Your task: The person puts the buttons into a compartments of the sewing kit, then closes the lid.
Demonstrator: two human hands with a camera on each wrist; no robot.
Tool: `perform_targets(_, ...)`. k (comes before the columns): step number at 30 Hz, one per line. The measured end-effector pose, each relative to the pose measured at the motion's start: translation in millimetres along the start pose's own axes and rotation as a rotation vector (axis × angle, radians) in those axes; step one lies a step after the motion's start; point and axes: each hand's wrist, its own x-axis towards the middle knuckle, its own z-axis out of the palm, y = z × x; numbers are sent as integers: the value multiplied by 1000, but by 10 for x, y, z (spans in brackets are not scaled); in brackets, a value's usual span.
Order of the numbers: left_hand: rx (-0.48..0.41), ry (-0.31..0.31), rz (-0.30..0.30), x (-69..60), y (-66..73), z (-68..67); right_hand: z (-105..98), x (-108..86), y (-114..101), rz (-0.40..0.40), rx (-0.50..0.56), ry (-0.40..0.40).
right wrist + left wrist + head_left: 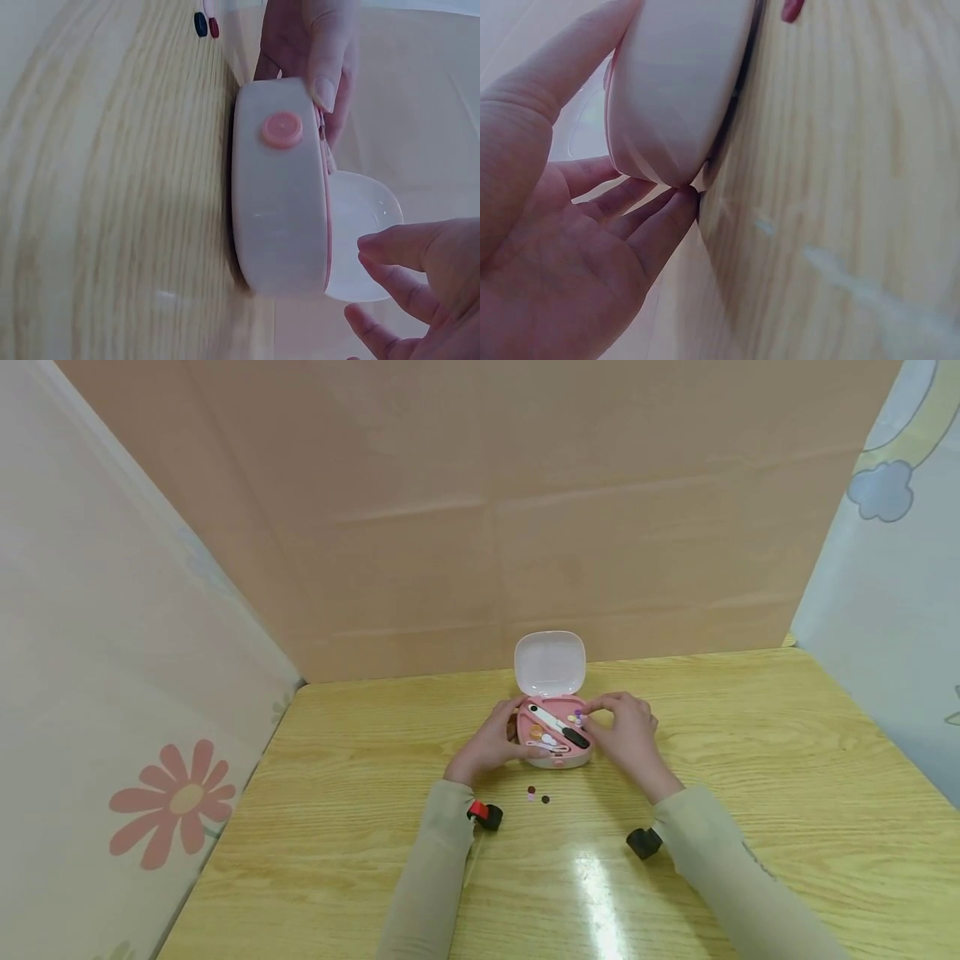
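Note:
A small white-and-pink sewing box [558, 762] stands on the table with its white lid [550, 664] raised. My left hand [491, 743] grips its left side, thumb over the front rim and fingers around the side. Inside lie a white tool with a black handle [575, 737], a pale pin-like item [547, 747] and several small buttons. My right hand [626, 731] hovers at the right compartment, beside purple and yellow buttons [572, 718]. In the right wrist view, its fingertips [367, 244] come close together over the box, and nothing shows between them.
In front of the box, a dark red button [532, 790], a pink button [531, 797] and a black button [545, 799] lie on the wooden table [345, 827]. A tan backdrop [480, 527] rises behind the table, with patterned curtains at both sides.

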Motion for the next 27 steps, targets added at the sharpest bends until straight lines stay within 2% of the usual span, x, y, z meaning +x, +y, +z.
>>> perform_targets(14, -41, -12, 9, 7, -12, 11, 12, -201, -134, -99, 24, 44)
perform_targets(22, -87, -30, 46, 15, -35, 15, 67, -358, -199, -108, 36, 46)
perform_targets(27, -73, -24, 56, 22, -46, 12, 94, -453, -237, -116, 53, 50)
